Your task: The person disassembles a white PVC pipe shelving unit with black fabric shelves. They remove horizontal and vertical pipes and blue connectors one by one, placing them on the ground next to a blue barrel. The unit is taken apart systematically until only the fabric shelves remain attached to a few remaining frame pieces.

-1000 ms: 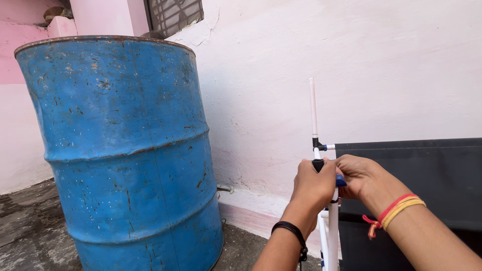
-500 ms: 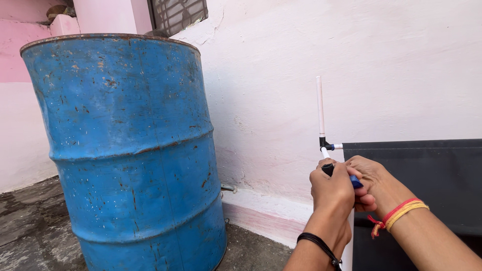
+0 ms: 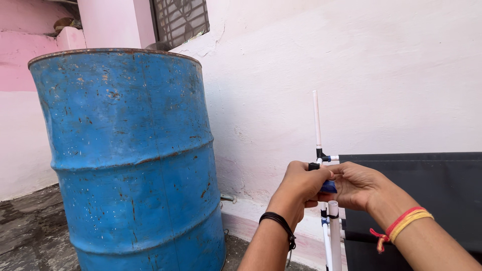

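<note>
A: Status on the pipe frame?

B: Both hands are up at the white pipe (image 3: 317,120) assembly, in front of the white wall (image 3: 361,65). Left hand (image 3: 300,186) is closed round the black fitting (image 3: 314,166) at the joint. Right hand (image 3: 357,184) is curled onto the blue piece (image 3: 329,186) just below it. The two hands are touching.

A: Where does it sit relative to the rest?

B: Right of the blue drum (image 3: 130,160), against the edge of the black panel (image 3: 427,185). The thin pipe rises upright above the hands; a thicker white tube (image 3: 334,236) runs down below them.

A: Tips for this step?

B: My read: brace the joint with the left hand and let the right do the turning or pushing. Keep force in line with the upright, or the thin pipe will likely bend or tilt. Can't see the blue piece's shape under the fingers, so check its seating by feel.
</note>
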